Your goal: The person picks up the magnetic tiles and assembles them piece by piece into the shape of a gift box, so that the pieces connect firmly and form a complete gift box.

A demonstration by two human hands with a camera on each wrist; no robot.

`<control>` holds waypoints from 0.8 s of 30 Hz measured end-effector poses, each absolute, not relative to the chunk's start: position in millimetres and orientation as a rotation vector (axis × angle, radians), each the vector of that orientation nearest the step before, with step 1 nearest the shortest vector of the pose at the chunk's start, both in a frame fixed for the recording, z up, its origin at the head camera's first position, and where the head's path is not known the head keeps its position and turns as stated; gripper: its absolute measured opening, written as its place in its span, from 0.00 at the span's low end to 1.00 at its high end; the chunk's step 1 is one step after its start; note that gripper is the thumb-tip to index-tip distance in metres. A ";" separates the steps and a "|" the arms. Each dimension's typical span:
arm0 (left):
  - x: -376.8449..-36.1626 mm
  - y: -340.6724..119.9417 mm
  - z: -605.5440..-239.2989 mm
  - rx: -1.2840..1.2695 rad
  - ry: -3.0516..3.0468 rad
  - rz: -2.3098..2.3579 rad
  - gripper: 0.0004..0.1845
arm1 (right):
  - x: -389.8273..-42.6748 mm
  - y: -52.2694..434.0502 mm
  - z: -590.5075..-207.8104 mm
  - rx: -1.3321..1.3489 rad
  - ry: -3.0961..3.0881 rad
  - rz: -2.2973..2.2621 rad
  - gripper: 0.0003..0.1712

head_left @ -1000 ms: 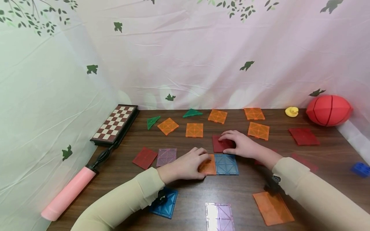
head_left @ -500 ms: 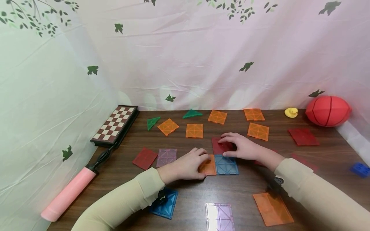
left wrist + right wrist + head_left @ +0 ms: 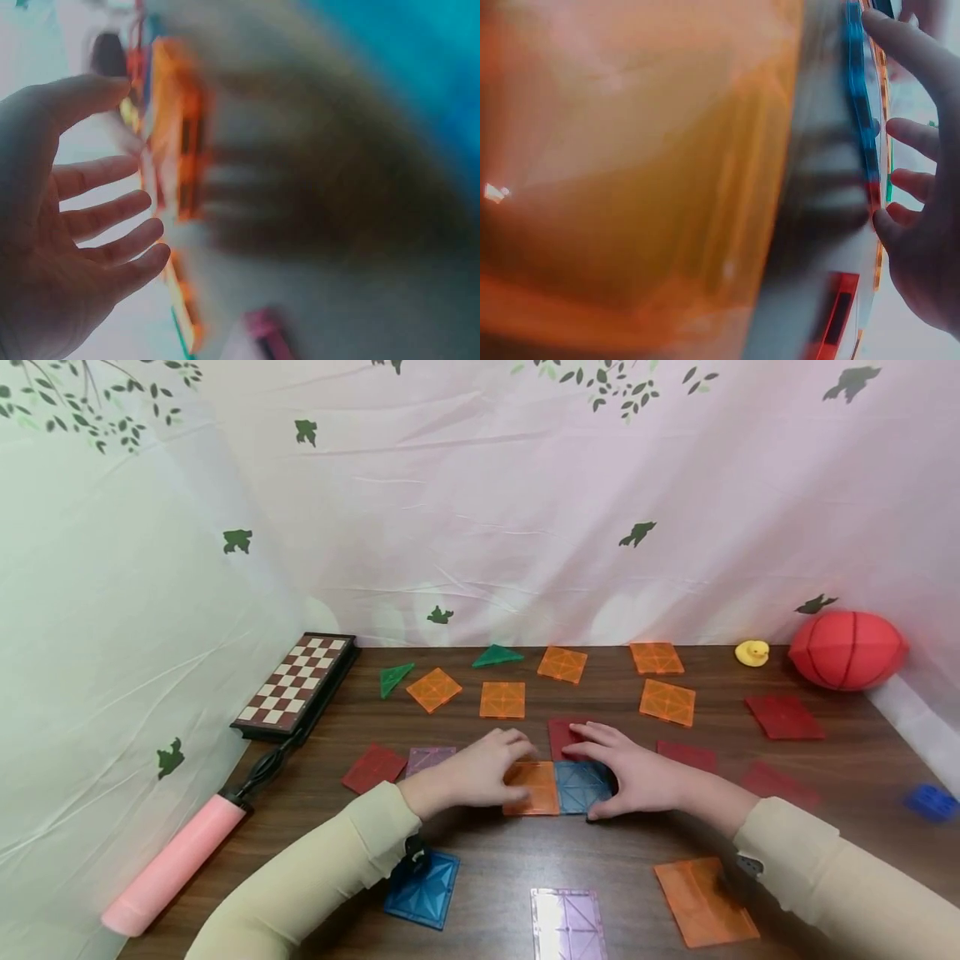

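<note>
On the dark wooden table, an orange square tile (image 3: 538, 792) and a blue square tile (image 3: 576, 787) lie flat edge to edge, with a red square tile (image 3: 559, 739) against the blue one's far side. My left hand (image 3: 471, 772) hovers at the orange tile's left side, its fingers spread and holding nothing in the left wrist view. My right hand (image 3: 639, 772) arches over the blue tile's right side. Its thumb is at the near right corner and its fingers reach over the red tile, partly hiding it. Whether its fingertips press on the tiles I cannot tell.
Loose orange tiles (image 3: 502, 700), green triangles (image 3: 498, 655) and red tiles (image 3: 783, 717) lie behind and around. Nearer me are a blue tile (image 3: 423, 889), a purple tile (image 3: 568, 922) and an orange rectangle (image 3: 707, 902). A chessboard (image 3: 296, 681) and pink pump (image 3: 176, 864) stand left.
My right hand has moved toward me and slightly right, from the red tile to the blue tile. My left hand has drawn back from the orange tile, uncovering more of it.
</note>
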State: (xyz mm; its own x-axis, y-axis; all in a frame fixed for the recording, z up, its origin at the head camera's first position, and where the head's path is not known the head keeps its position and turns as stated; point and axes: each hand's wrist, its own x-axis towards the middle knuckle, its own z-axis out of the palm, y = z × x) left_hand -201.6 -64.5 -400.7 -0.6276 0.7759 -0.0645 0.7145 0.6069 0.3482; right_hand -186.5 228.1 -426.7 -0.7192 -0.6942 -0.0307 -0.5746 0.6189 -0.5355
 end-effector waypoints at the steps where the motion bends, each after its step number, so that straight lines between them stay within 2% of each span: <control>1: -207.6 -66.3 -397.8 1.217 2.645 0.438 0.27 | -185.4 227.0 -426.3 -1.048 2.609 -0.732 0.49; 8: -263.7 -76.0 -388.8 1.010 2.779 0.545 0.26 | -181.1 222.8 -425.7 -1.047 2.630 -0.711 0.44; 13: -297.0 -76.2 -396.1 0.964 2.751 0.503 0.33 | -180.8 222.3 -427.3 -1.045 2.643 -0.703 0.44; 17: -310.3 -73.8 -401.0 0.981 2.694 0.412 0.37 | -181.3 221.4 -427.9 -1.044 2.658 -0.697 0.44; 24: -311.8 -68.3 -406.2 0.985 2.686 0.351 0.32 | -181.1 221.3 -427.1 -1.031 2.660 -0.703 0.44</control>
